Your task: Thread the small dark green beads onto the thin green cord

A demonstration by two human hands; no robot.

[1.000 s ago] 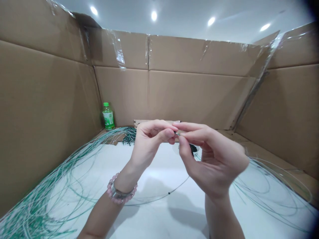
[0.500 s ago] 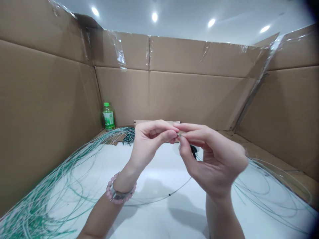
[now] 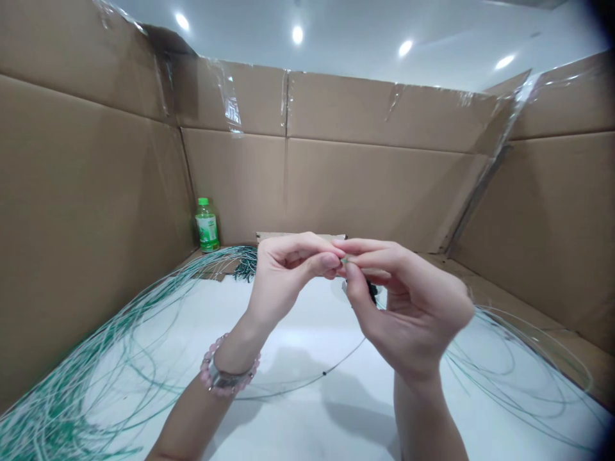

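Note:
My left hand (image 3: 283,272) and my right hand (image 3: 408,298) meet fingertip to fingertip above the white table (image 3: 298,326). Both pinch closed around a tiny green piece (image 3: 344,260), most of it hidden by the fingers. Below my right hand a thin wire (image 3: 307,382) with a small black bead on it curves down to the left over the table. Behind my right thumb, a black item (image 3: 372,291) in a pale round holder is partly covered. A pink bead bracelet is on my left wrist.
Green and white wires (image 3: 72,390) lie in a large bundle along the left side. More thin wires (image 3: 519,390) loop at the right. A green bottle (image 3: 207,227) stands in the back left corner. Cardboard walls (image 3: 384,186) enclose the table on three sides.
The whole view has shifted slightly, so things sit a little further left. Both hands keep the same pinch, and the green piece shows a little less between the fingers.

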